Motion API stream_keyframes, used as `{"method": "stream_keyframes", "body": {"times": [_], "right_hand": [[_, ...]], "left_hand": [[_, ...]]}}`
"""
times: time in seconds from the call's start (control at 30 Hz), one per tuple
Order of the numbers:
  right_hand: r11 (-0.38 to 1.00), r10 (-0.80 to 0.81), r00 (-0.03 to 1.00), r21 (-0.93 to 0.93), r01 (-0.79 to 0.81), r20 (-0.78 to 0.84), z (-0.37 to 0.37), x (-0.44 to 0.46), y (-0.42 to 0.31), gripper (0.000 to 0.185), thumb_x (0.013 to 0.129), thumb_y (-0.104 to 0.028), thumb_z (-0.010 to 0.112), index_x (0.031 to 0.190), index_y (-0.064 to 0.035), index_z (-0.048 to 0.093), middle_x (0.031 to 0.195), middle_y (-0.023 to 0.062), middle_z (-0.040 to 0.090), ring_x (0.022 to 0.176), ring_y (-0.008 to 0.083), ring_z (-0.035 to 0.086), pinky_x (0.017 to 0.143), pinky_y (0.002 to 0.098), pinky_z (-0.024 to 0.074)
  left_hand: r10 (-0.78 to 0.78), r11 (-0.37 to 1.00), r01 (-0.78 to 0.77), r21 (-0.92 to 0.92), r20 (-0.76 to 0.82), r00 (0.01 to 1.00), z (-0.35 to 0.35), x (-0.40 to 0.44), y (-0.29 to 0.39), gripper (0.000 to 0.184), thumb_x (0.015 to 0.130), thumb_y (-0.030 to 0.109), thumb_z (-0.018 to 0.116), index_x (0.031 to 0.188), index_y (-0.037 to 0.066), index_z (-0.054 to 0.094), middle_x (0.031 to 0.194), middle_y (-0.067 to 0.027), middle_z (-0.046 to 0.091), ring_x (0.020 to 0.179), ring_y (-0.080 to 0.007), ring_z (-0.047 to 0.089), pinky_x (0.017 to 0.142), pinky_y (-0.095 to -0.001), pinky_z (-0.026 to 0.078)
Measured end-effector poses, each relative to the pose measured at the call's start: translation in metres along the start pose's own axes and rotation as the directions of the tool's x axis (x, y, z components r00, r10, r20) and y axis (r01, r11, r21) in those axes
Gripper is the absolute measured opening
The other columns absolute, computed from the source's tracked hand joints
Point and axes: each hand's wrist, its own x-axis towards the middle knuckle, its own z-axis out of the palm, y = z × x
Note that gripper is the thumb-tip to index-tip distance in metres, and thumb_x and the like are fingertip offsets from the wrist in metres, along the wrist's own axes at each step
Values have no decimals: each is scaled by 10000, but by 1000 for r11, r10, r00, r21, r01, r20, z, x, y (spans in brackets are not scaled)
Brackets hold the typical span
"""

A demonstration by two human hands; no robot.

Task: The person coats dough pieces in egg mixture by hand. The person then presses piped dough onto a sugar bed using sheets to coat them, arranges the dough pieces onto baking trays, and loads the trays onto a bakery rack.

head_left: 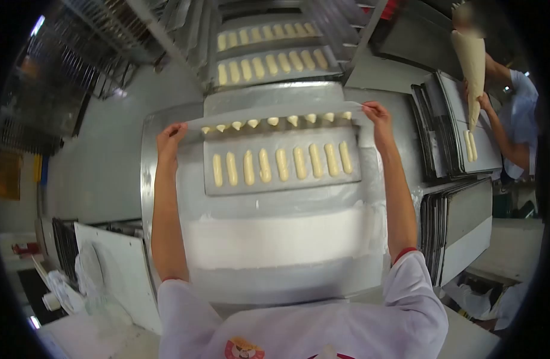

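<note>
Between my two hands a translucent sheet (269, 113) is stretched across the far part of a metal tray. My left hand (172, 136) pinches its left corner, and my right hand (375, 112) pinches the right one. Beneath the sheet's edge, the ends of a back row of piped dough (273, 121) show. In front of that row, several long pale dough strips (281, 164) lie side by side on the tray (251, 190). Nearer to me a white rectangular layer (275, 239) covers part of the grey table.
Beyond the table, a rack (353, 36) holds trays of piped dough (272, 64). At the right a co-worker (520, 113) pipes strips from a large bag (471, 66) onto a tray. Stacked trays (457, 224) stand right of the table; a white board (116, 263) leans at the left.
</note>
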Motion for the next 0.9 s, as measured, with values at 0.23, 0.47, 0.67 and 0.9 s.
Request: {"method": "stream_keyframes", "body": {"times": [0.23, 0.47, 0.67, 0.9], "right_hand": [[998, -37, 999, -56, 36, -15, -28, -141, -77, 57, 840, -55, 627, 883, -24, 608, 892, 3, 569, 860, 95, 488, 830, 236, 345], [995, 95, 995, 19, -94, -40, -35, -251, -95, 85, 826, -81, 659, 878, -29, 617, 916, 27, 589, 924, 129, 509, 896, 272, 343], [995, 94, 988, 29, -91, -119, -27, -305, -94, 37, 806, -42, 631, 842, -45, 626, 877, 28, 591, 883, 125, 520, 834, 245, 352], [951, 158, 982, -251, -179, -101, -19, -366, -27, 58, 812, -89, 638, 828, -39, 615, 841, 22, 578, 865, 128, 484, 802, 251, 355]], "left_hand": [[143, 984, -128, 126, -116, 983, -55, -145, 28, 126, 785, 137, 697, 844, 34, 655, 955, -12, 602, 914, -131, 525, 870, -282, 373], [21, 998, -20, 66, -13, 1000, -101, -244, -14, 75, 750, 109, 723, 757, 64, 663, 965, 10, 546, 884, -97, 489, 710, -254, 347], [61, 998, -60, 27, -31, 998, -122, -277, -39, 59, 733, 91, 732, 764, 78, 684, 965, 8, 543, 864, -82, 480, 687, -243, 322], [178, 965, -180, 189, 28, 984, -120, -314, -134, 43, 761, 83, 702, 787, 58, 679, 893, -17, 580, 755, -95, 490, 642, -250, 381]]}}
